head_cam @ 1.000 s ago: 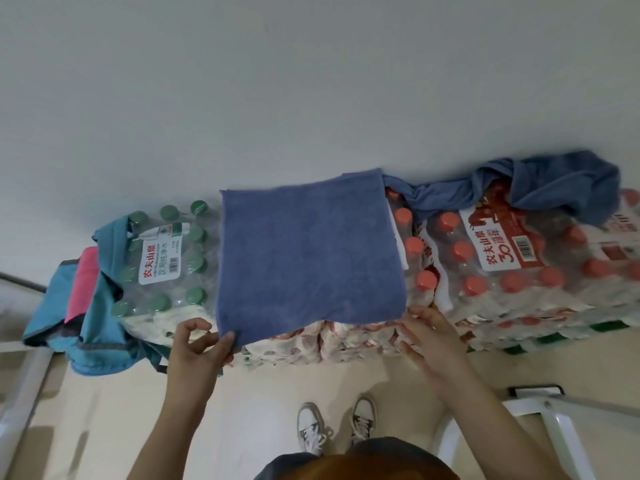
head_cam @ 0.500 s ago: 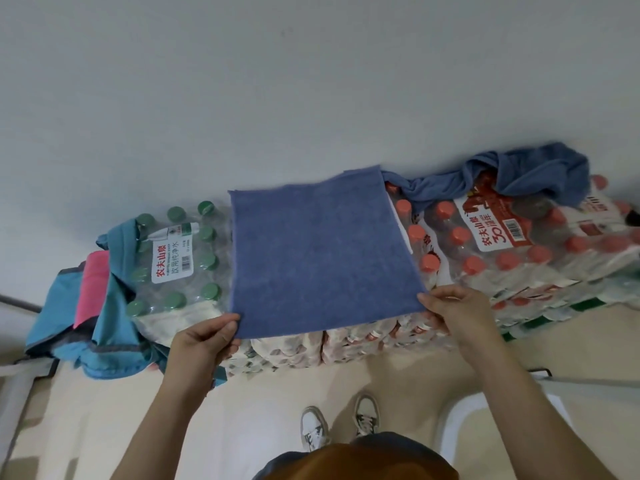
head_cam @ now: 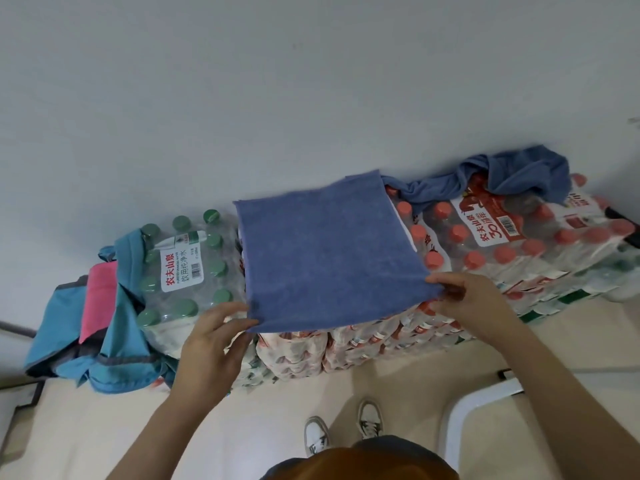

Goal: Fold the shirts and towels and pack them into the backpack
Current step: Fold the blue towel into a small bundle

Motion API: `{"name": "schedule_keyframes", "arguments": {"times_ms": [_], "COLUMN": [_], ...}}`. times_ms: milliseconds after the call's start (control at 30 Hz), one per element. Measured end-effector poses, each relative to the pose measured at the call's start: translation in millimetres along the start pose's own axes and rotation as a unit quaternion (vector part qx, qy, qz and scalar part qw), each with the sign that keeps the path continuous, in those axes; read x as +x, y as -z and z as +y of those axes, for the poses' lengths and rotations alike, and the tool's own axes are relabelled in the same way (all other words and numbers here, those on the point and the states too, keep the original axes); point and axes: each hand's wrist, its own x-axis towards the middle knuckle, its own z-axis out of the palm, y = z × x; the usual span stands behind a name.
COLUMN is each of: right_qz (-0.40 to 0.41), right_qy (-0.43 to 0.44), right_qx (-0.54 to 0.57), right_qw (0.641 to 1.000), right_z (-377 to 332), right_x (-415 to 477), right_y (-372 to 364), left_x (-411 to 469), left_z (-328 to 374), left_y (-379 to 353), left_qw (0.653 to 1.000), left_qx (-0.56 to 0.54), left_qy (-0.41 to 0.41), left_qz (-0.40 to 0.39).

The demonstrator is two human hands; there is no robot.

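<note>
Atop stacked water-bottle packs (head_cam: 519, 244), a folded blue towel (head_cam: 329, 251) lies flat; left hand (head_cam: 207, 344) and right hand (head_cam: 467, 299) pinch its near corners (soft, light, likely droops unless corner-held).

Both hands (head_cam: 207, 344) (head_cam: 467, 303) pinch blue towel (head_cam: 329, 251) corners atop bottle packs (head_cam: 519, 244).
</note>
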Motion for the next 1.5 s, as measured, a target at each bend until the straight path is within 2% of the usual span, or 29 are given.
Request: {"name": "schedule_keyframes", "arguments": {"times_ms": [67, 167, 233, 400, 533, 633, 733, 800, 867, 967, 1100, 1233, 1367, 1500], "right_qz": [0.032, 0.063, 0.071, 0.013, -0.055, -0.088, -0.101, -0.057, -0.001, 0.073, 0.148, 0.167, 0.116, 0.056], "right_qy": [0.102, 0.223, 0.260, 0.237, 0.160, 0.077, -0.008, -0.033, -0.050, -0.041, 0.026, 0.069, 0.087, 0.082], "right_qx": [-0.159, -0.266, -0.310, -0.363, -0.353, -0.267, -0.047, 0.096, 0.182, 0.212, 0.151, 0.062, -0.047, -0.177], "right_qw": [0.981, 0.936, 0.912, 0.901, 0.920, 0.956, 0.994, 0.993, 0.982, 0.974, 0.977, 0.982, 0.988, 0.979], "right_z": [-2, -2, 3, 6, -3, -9, -21, -32, -43, -55, -74, -88, -83, -72], "right_x": [2, 3, 4, -2, -9, -9, -8, -8, -2, 21, 65, 107, 151, 182], "right_y": [-1, -1, 3, 8, 9, 13, 24, 24, 17, 3, -7, -11, -22, -33], "left_x": [6, 15, 17, 6, -4, -5, 1, 10, 21, 43, 85, 128, 158, 164], "left_z": [0, -5, -10, -14, -12, -5, 1, 9, 20, 34, 36, 27, 9, -12], "left_y": [8, 12, 11, 10, 13, 18, 18, 16, 15, 15, 10, 1, -16, -32], "left_qw": [0.998, 0.990, 0.985, 0.980, 0.977, 0.980, 0.971, 0.954, 0.942, 0.927, 0.896, 0.909, 0.919, 0.921], "left_qx": [-0.025, -0.045, -0.051, -0.052, -0.056, -0.088, -0.177, -0.228, -0.247, -0.268, -0.300, -0.224, -0.154, -0.082], "left_qy": [-0.046, -0.078, -0.080, -0.072, -0.034, 0.002, 0.120, 0.191, 0.229, 0.261, 0.314, 0.328, 0.348, 0.374], "left_qz": [-0.039, -0.110, -0.144, -0.177, -0.201, -0.179, -0.108, -0.042, -0.001, 0.038, 0.097, 0.127, 0.104, 0.073]}}
